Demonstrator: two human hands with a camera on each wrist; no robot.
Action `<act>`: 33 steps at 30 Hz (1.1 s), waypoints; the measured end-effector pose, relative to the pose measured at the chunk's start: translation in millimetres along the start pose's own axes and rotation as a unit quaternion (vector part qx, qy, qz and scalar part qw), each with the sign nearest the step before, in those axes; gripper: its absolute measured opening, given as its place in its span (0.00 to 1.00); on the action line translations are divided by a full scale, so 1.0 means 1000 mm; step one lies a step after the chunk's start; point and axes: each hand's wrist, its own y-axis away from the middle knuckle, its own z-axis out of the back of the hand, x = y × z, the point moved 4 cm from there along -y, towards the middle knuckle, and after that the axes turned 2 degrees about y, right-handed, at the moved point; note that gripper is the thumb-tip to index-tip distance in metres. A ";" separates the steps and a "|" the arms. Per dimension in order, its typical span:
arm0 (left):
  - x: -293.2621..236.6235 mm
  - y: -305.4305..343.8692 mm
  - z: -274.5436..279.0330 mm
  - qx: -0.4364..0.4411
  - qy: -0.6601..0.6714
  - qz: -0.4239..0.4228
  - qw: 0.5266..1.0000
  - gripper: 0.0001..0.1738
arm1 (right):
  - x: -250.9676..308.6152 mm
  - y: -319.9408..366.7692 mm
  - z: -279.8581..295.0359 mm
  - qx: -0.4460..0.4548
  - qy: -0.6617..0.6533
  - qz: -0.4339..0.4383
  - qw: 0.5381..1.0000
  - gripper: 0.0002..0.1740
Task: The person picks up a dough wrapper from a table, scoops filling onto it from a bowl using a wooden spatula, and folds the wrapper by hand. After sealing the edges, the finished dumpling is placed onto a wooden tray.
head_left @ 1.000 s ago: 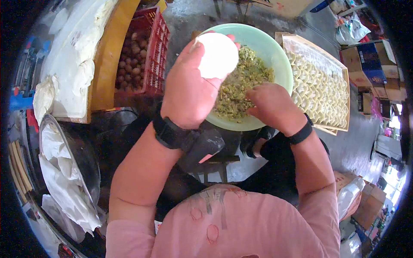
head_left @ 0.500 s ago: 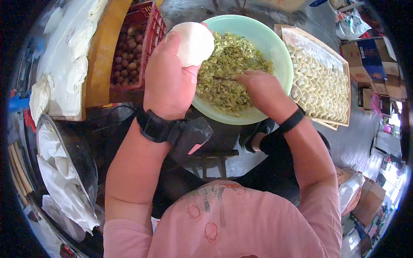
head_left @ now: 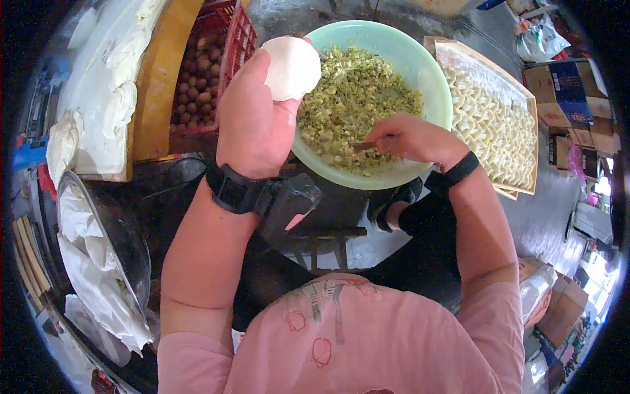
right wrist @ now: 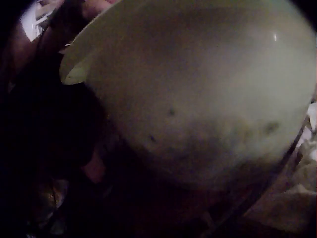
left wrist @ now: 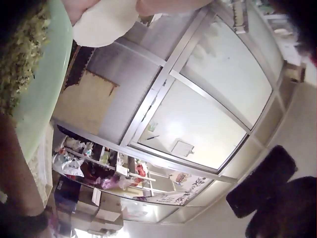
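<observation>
Your right hand (head_left: 417, 139) is over the near, right-hand part of the green bowl (head_left: 436, 98), and the white wrapper (head_left: 292, 67) lies to its left and farther out from you. The filling (head_left: 357, 82) spreads between the two, so the line from right hand to wrapper runs leftward and away across it; judge any reach along that line.

Your right hand pinches a thin dark tool (head_left: 361, 146), its long axis running roughly sideways with the free end pointing left into the filling. Whether the tool carries anything, you cannot tell here; the right wrist view is too dark to help.

Your left hand (head_left: 256, 125) is the nearer one to the wrapper and holds it, palm up, with the thumb at the wrapper's left edge and the fingers mostly hidden beneath. The wrapper sits at the finger end of that hand, by the bowl's left side.

It looks round, thin, pale and smooth, with no filling visible on it. The filling is chopped, green and yellowish.
</observation>
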 end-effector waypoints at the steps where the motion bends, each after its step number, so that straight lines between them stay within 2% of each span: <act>1: 0.004 -0.002 0.002 -0.023 0.138 0.039 0.989 0.23 | 0.005 0.002 0.006 0.005 -0.024 -0.017 1.000 0.15; 2: 0.009 -0.003 0.004 -0.044 0.274 0.076 0.958 0.21 | 0.009 0.003 0.010 0.010 -0.049 -0.034 0.998 0.15; 4: 0.008 0.001 0.005 -0.028 0.148 0.036 0.988 0.19 | 0.012 0.008 0.018 -0.013 -0.099 -0.027 0.995 0.15; 6: 0.014 0.003 0.005 0.008 -0.056 -0.027 0.998 0.17 | 0.014 0.015 0.026 -0.042 -0.149 -0.030 0.987 0.15; 7: 0.021 0.004 0.004 0.035 -0.194 -0.070 0.978 0.17 | 0.015 0.019 0.030 -0.059 -0.175 -0.036 0.982 0.15; 8: 0.026 0.004 0.002 0.061 -0.328 -0.111 0.936 0.16 | 0.016 0.022 0.034 -0.077 -0.200 -0.042 0.976 0.15; 9: 0.020 0.013 -0.006 0.079 -0.428 -0.100 0.895 0.17 | 0.017 0.023 0.037 -0.090 -0.194 -0.039 0.976 0.15; 10: 0.033 0.011 -0.008 0.083 -0.214 -0.003 0.973 0.17 | 0.018 0.025 0.039 -0.102 -0.188 -0.036 0.976 0.16; 11: 0.052 0.011 -0.012 0.081 0.013 0.093 0.992 0.17 | 0.018 0.026 0.041 -0.114 -0.182 -0.033 0.976 0.16; 12: 0.066 0.012 -0.021 0.075 0.239 0.186 0.950 0.18 | 0.021 0.026 0.041 -0.142 -0.167 -0.013 0.976 0.16; 13: 0.060 0.016 -0.031 0.038 0.311 0.248 0.917 0.23 | 0.025 0.025 0.039 -0.171 -0.152 0.006 0.974 0.16; 16: 0.044 0.022 -0.049 -0.011 0.315 0.250 0.915 0.28 | 0.026 0.021 0.032 -0.261 -0.049 0.069 0.962 0.15; 20: 0.034 0.022 -0.055 0.007 0.335 0.221 0.916 0.30 | 0.039 0.022 0.025 -0.331 0.124 0.102 0.930 0.18; 23: 0.036 0.021 -0.052 0.001 0.354 0.220 0.909 0.32 | 0.042 0.023 0.014 -0.304 0.188 0.082 0.930 0.21; 26: 0.040 0.019 -0.047 -0.019 0.358 0.222 0.907 0.35 | 0.048 0.027 0.012 -0.312 0.273 0.097 0.905 0.24; 29: 0.038 0.017 -0.044 -0.038 0.349 0.208 0.913 0.37 | 0.044 0.033 0.017 -0.318 0.307 0.082 0.893 0.23; 31: 0.040 0.012 -0.034 -0.054 0.347 0.184 0.918 0.38 | 0.042 0.037 0.024 -0.329 0.280 0.061 0.900 0.22; 32: 0.041 0.008 -0.027 -0.033 0.282 0.141 0.948 0.35 | 0.041 0.038 0.025 -0.333 0.266 0.051 0.903 0.21; 33: 0.037 0.006 -0.022 -0.013 0.215 0.097 0.972 0.33 | 0.037 0.038 0.023 -0.296 0.294 0.035 0.908 0.20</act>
